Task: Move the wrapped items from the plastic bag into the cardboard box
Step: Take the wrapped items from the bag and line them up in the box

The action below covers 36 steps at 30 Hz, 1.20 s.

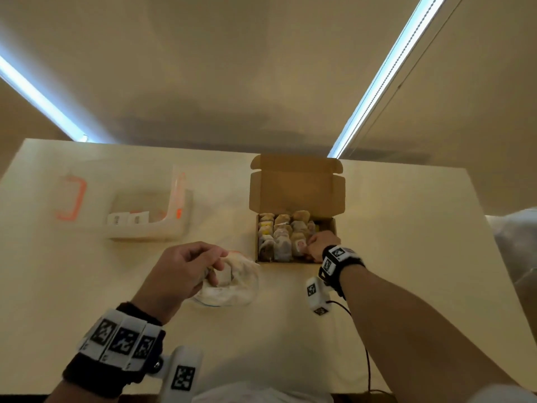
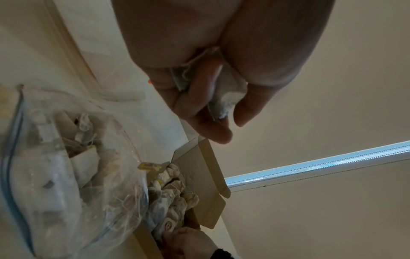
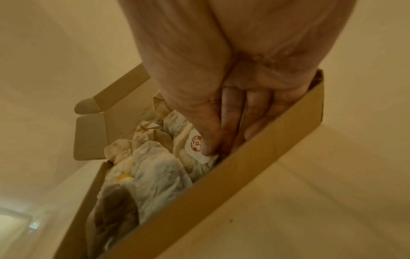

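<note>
The right hand [image 1: 318, 246] reaches into the near-right corner of the cardboard box [image 1: 296, 237], fingers [image 3: 230, 112] curled down and thumb pressed on a wrapped item [image 3: 195, 145] with a red-and-white label. The left hand [image 1: 183, 274] hovers above the plastic bag [image 1: 235, 283], fingers closed around 1 wrapped packet [image 2: 226, 94]. The bag lies on the table [image 1: 406, 257] just left of the box, with more wrapped items [image 2: 73, 157] inside.

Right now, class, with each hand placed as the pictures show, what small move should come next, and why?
Probably the right hand lets go of the white wrapped item with the red round label and lifts out of the brown cardboard box. That item already sits among the packed ones, and the left hand grips another crumpled white wrapped item above the clear plastic bag, waiting its turn.
</note>
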Each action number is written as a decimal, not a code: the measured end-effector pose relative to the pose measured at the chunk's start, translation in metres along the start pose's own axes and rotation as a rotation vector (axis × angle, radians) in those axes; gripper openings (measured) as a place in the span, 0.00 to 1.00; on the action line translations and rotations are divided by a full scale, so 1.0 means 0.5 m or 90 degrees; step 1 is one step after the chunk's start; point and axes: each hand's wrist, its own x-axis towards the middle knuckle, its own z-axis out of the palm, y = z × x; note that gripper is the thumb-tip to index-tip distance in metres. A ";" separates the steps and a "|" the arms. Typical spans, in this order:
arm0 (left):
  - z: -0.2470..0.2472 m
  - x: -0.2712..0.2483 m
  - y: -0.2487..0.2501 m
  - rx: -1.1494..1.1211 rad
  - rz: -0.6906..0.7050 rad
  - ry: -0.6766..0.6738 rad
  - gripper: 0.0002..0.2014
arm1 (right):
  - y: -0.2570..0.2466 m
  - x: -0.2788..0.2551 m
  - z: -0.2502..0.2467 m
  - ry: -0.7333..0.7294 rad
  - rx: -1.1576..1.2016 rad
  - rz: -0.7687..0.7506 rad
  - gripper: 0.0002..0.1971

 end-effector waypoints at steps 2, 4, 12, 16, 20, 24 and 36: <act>0.002 -0.001 -0.001 -0.006 0.001 -0.003 0.11 | -0.002 -0.001 0.004 0.021 -0.037 -0.004 0.12; 0.002 0.000 -0.003 -0.007 -0.006 -0.007 0.11 | -0.007 -0.007 0.000 0.018 -0.077 -0.015 0.14; -0.005 0.010 0.028 -0.122 -0.033 -0.056 0.12 | -0.032 -0.137 -0.085 0.073 0.054 -0.110 0.08; 0.006 0.022 0.062 -0.237 -0.055 -0.062 0.15 | -0.115 -0.308 -0.109 0.058 0.216 -0.371 0.08; 0.027 0.022 0.084 -0.275 -0.046 -0.047 0.21 | -0.188 -0.450 -0.104 0.060 0.331 -0.539 0.10; 0.033 0.003 0.095 -0.226 -0.036 -0.063 0.31 | -0.220 -0.488 -0.098 0.091 0.282 -0.572 0.18; 0.033 -0.014 0.069 -0.148 0.071 -0.131 0.33 | -0.240 -0.491 -0.066 0.082 0.324 -0.448 0.08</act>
